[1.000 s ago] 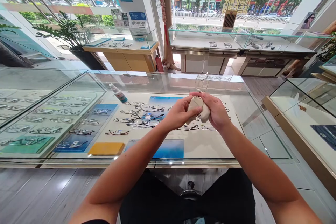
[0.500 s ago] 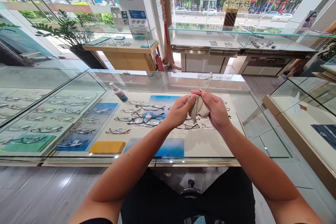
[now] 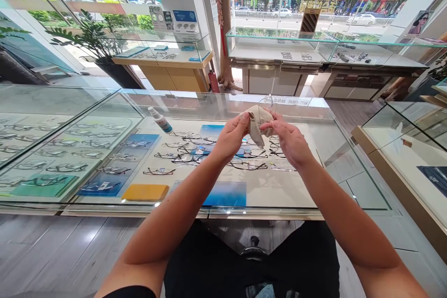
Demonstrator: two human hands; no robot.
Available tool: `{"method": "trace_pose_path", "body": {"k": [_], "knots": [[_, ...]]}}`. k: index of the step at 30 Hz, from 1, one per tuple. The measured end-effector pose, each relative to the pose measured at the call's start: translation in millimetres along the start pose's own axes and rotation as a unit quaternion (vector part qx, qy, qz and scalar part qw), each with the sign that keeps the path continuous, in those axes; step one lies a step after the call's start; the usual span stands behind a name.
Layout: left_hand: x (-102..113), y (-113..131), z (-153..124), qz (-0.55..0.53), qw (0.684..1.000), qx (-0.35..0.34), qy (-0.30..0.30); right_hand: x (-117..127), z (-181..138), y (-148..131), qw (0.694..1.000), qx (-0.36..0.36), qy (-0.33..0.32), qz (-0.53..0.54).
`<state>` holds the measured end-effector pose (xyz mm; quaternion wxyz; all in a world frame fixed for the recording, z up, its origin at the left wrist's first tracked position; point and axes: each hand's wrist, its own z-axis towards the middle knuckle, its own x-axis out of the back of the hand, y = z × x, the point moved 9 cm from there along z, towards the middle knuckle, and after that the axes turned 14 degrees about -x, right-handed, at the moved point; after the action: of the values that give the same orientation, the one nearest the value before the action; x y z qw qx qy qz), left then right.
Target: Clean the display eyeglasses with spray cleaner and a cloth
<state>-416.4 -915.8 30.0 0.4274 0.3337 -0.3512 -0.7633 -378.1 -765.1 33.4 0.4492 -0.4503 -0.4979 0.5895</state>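
Observation:
Above the glass counter, my left hand [image 3: 232,135] pinches a beige cleaning cloth [image 3: 256,134] between thumb and fingers. Part of the cloth is bunched up and a corner hangs down. My right hand [image 3: 294,143], closed and close beside it, grips a pair of thin wire-framed eyeglasses [image 3: 270,99]. The frame rises above the fingers against the cloth; most of its lenses and arms are hidden or too fine to make out. A white spray bottle [image 3: 160,120] with a blue-green label stands on the counter to the left of my hands.
Below my hands, the glass display counter [image 3: 195,212] holds several rows of spectacles [image 3: 159,171], blue cards [image 3: 225,194] and a yellow block [image 3: 145,192]. Another glass case [image 3: 380,146] stands at the right. More showcases [image 3: 275,51] line the windows, near a potted plant [image 3: 118,72].
The cloth has been lifted and spread more between my hands. My right hand has shifted slightly right, its fingers looser, and the eyeglasses have turned and dropped closer to the cloth.

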Motion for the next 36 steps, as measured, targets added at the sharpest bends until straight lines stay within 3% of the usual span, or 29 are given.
{"method": "trace_pose_path", "body": {"k": [7,18,32,36], "knots": [[-8.5,4.2,-2.3,0.031,0.998,-0.012,-0.046,-6.6,1.9,7.9,0.999,-0.006,-0.005,-0.032],[-0.9,5.8,1.0,0.049,0.995,-0.007,-0.087,-2.3,3.5,4.8,0.999,-0.01,-0.035,-0.028],[-7.4,13.3,0.5,0.002,0.992,0.021,-0.123,-9.7,3.6,8.4,0.996,-0.015,-0.079,-0.05],[-9.4,15.4,-2.2,-0.008,0.993,0.035,-0.109,-11.1,3.9,9.7,0.995,-0.016,-0.084,-0.045]]}}
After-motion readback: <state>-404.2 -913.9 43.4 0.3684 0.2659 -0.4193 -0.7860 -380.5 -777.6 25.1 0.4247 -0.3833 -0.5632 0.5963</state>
